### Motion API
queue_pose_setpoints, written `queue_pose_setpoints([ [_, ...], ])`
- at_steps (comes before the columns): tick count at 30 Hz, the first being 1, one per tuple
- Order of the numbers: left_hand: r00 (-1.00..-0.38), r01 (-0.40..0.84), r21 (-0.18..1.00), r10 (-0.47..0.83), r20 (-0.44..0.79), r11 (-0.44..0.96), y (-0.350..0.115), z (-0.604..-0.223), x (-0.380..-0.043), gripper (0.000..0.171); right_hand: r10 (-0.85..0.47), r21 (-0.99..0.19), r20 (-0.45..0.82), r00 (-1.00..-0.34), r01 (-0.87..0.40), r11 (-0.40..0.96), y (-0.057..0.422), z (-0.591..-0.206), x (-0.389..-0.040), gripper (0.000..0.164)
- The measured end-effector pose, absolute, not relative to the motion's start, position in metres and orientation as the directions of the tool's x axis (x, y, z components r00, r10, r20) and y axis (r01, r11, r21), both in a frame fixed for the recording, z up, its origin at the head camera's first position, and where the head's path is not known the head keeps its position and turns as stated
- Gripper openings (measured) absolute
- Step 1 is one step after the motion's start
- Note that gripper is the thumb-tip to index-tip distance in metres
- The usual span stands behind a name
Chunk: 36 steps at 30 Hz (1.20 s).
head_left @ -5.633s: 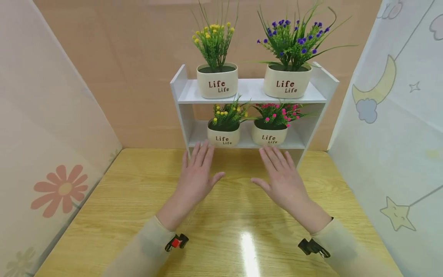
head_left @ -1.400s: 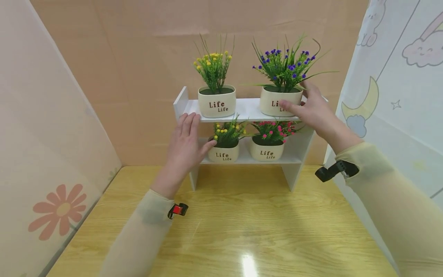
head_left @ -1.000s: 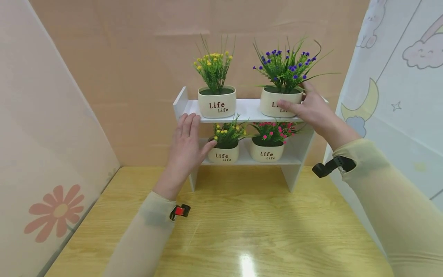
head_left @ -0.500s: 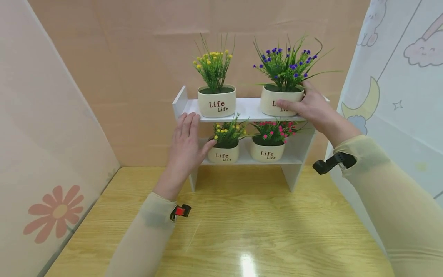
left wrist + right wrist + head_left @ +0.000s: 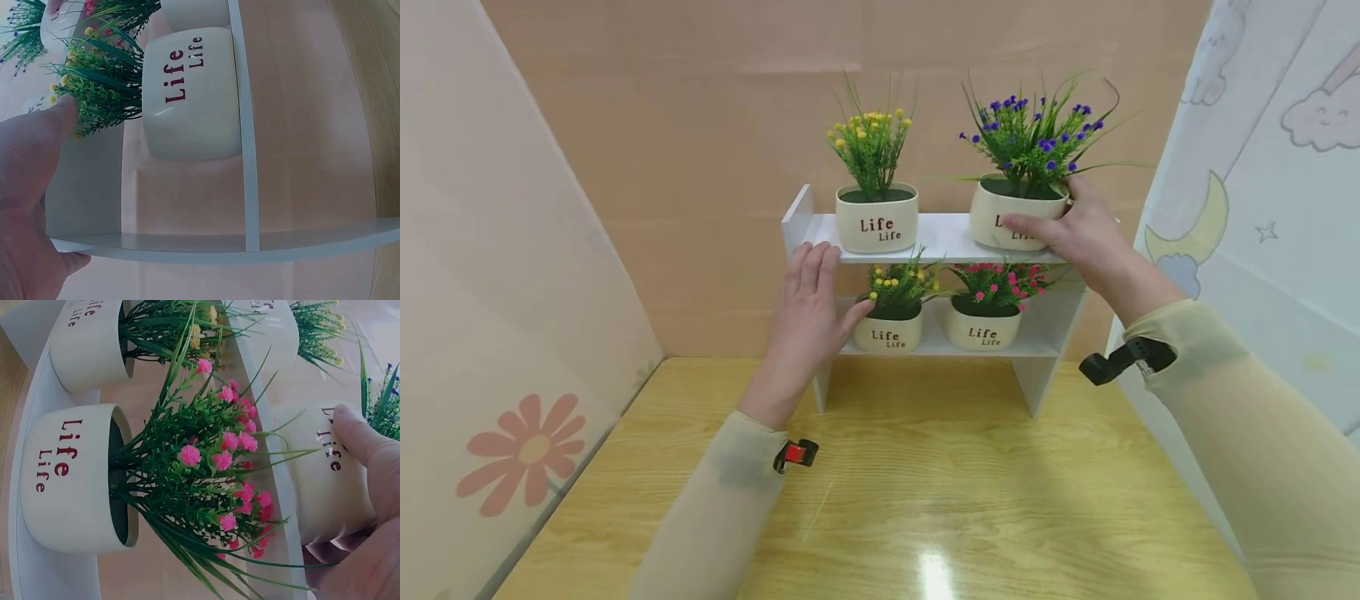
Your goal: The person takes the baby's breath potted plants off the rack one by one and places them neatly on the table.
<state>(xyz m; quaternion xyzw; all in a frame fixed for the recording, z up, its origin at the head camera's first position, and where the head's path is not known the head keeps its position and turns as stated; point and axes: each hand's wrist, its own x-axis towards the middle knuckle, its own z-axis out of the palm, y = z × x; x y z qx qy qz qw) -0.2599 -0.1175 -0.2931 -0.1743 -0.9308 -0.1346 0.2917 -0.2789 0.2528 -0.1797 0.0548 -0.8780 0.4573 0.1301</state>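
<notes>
- Right hand (image 5: pixel 1093 233): upper right of the head view. Fingers gripping the purple plant (image 5: pixel 987 212) by its cream pot, thumb across the "Life" lettering, other fingers around the far side.
- Purple plant: upper right of centre, at the right part of the upper shelf (image 5: pixel 943 237). Pot slightly tilted; whether its base touches the shelf cannot be told.
- Left hand (image 5: pixel 805 325): left of centre. Fingers extended against the left end of the upper shelf; thumb spread toward the low yellow plant (image 5: pixel 889 333).
- Tall yellow plant (image 5: pixel 877 223): upper centre, upright on the upper shelf, apart from the purple plant.
- Low yellow plant: centre of the frame, on the lower shelf (image 5: pixel 1033 340).
- Pink plant (image 5: pixel 983 332): right of the low yellow plant, same shelf. It fills the middle of the right wrist view.
- Rack (image 5: pixel 1048 321): white, two shelves, standing on the wood-grain surface (image 5: pixel 925 467) that spans the lower frame.
- Sleeves (image 5: pixel 1247 433): pale, entering from lower left and lower right; a black strap (image 5: pixel 1123 364) at each wrist, the left one bearing a red part.
- Flower print (image 5: pixel 523 454): lower left, on the side wall. Moon print (image 5: pixel 1206 208): right edge area.
</notes>
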Motion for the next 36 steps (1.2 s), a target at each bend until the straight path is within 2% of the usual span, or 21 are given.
queue_pose_setpoints([
  [7, -0.766, 0.401, 0.153, 0.239, 0.597, 0.903, -0.116, -0.295, -0.262, 0.096, 0.004, -0.794, 0.339, -0.941, -0.284, 0.537, 0.25, -0.177, -0.268, 0.09],
  [22, -0.765, 0.408, 0.165, 0.237, 0.599, 0.898, -0.116, -0.294, -0.26, 0.097, -0.031, -0.751, 0.417, -0.908, -0.364, 0.552, 0.247, -0.177, -0.233, 0.075],
  [28, -0.776, 0.403, 0.172, 0.235, 0.586, 0.899, -0.116, -0.295, -0.259, 0.098, -0.037, -0.737, 0.405, -0.913, -0.351, 0.578, 0.249, -0.184, -0.221, 0.073],
  [36, -0.758, 0.411, 0.154, 0.242, 0.606, 0.899, -0.116, -0.296, -0.26, 0.096, -0.006, -0.725, 0.366, -0.931, -0.289, 0.625, 0.255, -0.192, -0.203, 0.073],
])
